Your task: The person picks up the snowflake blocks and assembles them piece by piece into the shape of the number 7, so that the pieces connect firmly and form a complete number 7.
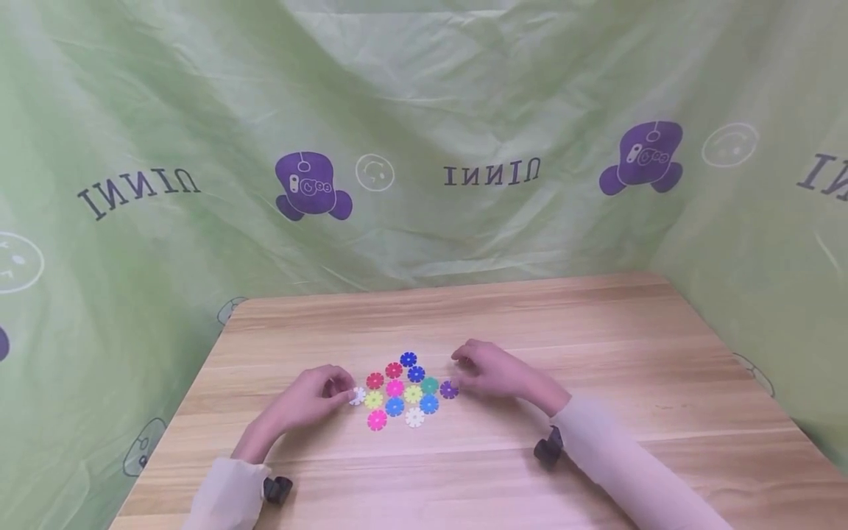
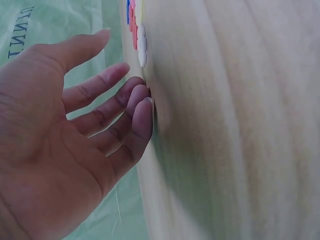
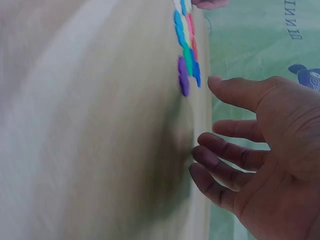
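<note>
Flat notched snowflake discs in several colours lie together in a slanted cluster on the wooden table. A white disc is at the cluster's left end and a purple disc at its right end. My left hand is beside the white one; in the left wrist view its loosely bent fingers hold nothing, and a gap separates them from the white disc. Close to the purple disc is my right hand, fingers spread and relaxed, holding nothing. Blue, red and pink discs lie between the hands.
The wood-grain table extends around the discs to its back edge. Green printed cloth hangs behind it and at both sides. Each wrist wears a small black camera, one at the left sleeve and one at the right sleeve.
</note>
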A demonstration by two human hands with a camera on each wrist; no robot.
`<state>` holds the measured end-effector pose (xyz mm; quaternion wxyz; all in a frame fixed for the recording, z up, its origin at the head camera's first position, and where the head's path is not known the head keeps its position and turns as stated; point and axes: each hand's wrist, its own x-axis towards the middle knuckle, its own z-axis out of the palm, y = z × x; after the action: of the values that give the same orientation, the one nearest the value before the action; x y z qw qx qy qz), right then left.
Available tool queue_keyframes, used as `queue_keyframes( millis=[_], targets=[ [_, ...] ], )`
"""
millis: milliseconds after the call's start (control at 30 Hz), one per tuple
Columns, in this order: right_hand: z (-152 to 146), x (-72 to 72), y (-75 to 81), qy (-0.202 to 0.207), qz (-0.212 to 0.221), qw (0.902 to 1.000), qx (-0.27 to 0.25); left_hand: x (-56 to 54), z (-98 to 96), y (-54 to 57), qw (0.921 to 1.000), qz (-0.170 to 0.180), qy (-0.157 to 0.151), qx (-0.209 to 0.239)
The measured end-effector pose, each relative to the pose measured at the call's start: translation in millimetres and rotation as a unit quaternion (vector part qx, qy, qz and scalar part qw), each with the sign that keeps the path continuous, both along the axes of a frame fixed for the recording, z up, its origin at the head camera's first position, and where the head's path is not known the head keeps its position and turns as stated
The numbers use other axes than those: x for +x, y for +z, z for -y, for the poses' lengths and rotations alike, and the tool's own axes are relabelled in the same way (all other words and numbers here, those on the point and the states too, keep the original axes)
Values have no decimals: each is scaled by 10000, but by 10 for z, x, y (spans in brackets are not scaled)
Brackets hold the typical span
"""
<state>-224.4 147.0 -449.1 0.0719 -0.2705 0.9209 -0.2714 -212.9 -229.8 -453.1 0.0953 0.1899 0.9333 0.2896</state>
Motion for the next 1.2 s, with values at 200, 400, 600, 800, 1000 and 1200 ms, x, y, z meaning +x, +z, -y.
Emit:
queue_keyframes(
  millis=[200,400,600,800,1000,1200],
  targets=[
    [100,60,-57,70,70,9999,40,12,-23,-19,9998,72,-126,102],
    [147,95,-71,244,-91,9996,75,-13,-46,-37,9996,1,-264,93],
    [208,80,-53,154,98,9998,50,-20,-52,-33,9997,-40,-245,6],
    [299,33,-23,27,595,9982,96,14,-67,-17,9996,194,177,-65],
    [324,6,0,-87,1003,9947,204,47,-116,-10,9978,510,432,-18],
    [305,-10,21,-160,1066,9937,306,28,-162,-1,9968,649,463,-8]
  ],
)
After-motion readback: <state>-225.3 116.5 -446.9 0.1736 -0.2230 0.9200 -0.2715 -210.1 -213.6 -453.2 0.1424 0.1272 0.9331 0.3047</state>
